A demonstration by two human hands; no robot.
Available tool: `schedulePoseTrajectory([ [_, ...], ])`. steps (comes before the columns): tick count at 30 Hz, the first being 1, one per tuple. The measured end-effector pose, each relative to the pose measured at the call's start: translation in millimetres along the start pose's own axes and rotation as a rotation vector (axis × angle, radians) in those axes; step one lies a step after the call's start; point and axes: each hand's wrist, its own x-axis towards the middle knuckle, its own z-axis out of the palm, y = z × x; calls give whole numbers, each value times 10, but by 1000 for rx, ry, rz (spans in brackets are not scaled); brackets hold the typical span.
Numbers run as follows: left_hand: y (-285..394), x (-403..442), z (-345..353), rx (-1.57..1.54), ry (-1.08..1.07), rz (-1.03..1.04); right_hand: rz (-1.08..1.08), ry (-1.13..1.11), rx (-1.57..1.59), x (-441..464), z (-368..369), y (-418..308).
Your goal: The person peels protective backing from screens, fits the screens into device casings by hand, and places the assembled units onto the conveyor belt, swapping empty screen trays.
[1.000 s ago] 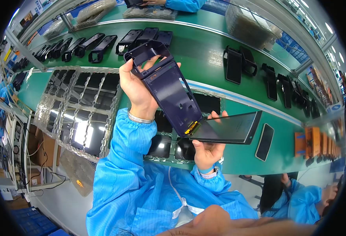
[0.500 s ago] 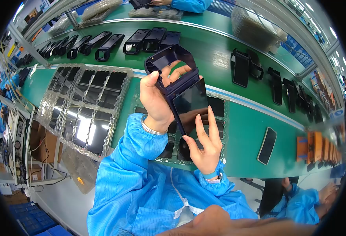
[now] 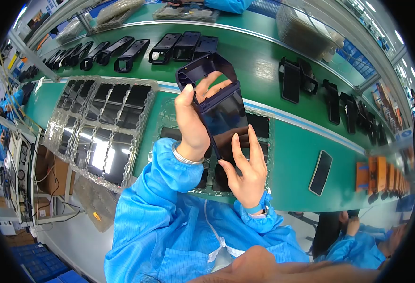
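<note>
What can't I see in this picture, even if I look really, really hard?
All in the head view:
- Inside the dark housing, under the screen: the screen covers it.
- The screen's lower end: partly behind the right hand.
- The middle of the clear tray: behind the housing and right hand.
- Whoever wears the blue sleeve: mostly cut off by the top edge.
- Far-left housings: too small and blurred to count.
</note>
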Motion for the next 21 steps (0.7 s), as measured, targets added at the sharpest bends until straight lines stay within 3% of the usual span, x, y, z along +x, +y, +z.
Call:
schedulePoseTrajectory([
  [6,-257,-169,-31,516,43,182,21,-27,-61,-11,46,97],
  [10,-284,-136,-163,431,87,88,-10,-43,-359,-48,56,75],
  [11,-298,-137,-184,395,63,106,73,-37,-344,-37,57,48],
  [14,-308,-168,-158,406,80,106,109,-51,-71,-22,128,171],
  [18,-268,-189,-243,429,-73,34,123,-86,227,-3,55,306],
  [19,-144,-218,-178,439,-172,-93,102,-145,516,20,66,440],
  [20,-84,-258,-186,533,-255,-69,432,-243,1156,-43,48,472],
  [21,-42,-284,-216,712,-320,-10,475,-267,1482,-60,22,522],
])
